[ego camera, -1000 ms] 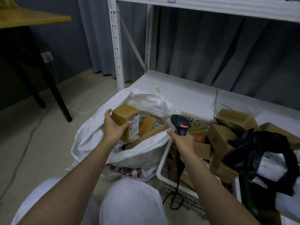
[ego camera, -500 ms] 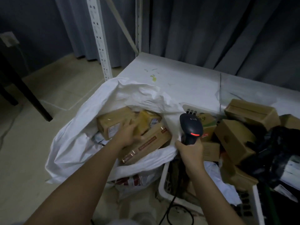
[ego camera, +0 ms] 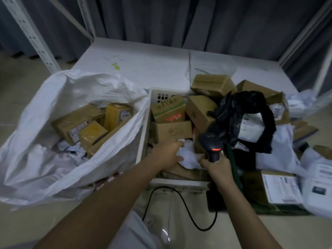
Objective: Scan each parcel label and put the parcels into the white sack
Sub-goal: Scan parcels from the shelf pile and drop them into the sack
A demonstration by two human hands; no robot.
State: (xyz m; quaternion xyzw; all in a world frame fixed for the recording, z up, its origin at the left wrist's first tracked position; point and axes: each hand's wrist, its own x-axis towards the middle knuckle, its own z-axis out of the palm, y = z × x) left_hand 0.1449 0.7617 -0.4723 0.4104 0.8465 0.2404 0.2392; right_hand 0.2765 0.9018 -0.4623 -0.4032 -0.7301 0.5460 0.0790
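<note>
The white sack [ego camera: 36,159] lies open at the left, holding several brown boxes [ego camera: 89,123]. A white basket [ego camera: 143,133] beside it holds more cardboard parcels [ego camera: 172,130] and a crumpled white soft parcel [ego camera: 188,158]. My left hand [ego camera: 167,153] reaches into the basket, its fingers stretched out onto the white soft parcel. My right hand [ego camera: 217,166] grips the black barcode scanner [ego camera: 212,143] just right of that parcel, and its red light is lit.
A black plastic-wrapped parcel [ego camera: 242,114] with a white label lies on the pile at the right. Labelled flat parcels [ego camera: 282,187] lie at the lower right. The scanner cable [ego camera: 179,203] loops across the floor. A low white platform [ego camera: 143,65] and shelf uprights [ego camera: 32,33] stand behind.
My left hand let go of the yellow box inside the sack and moved right into the basket, onto the white soft parcel. The view swung right and down. The scanner stayed in my right hand.
</note>
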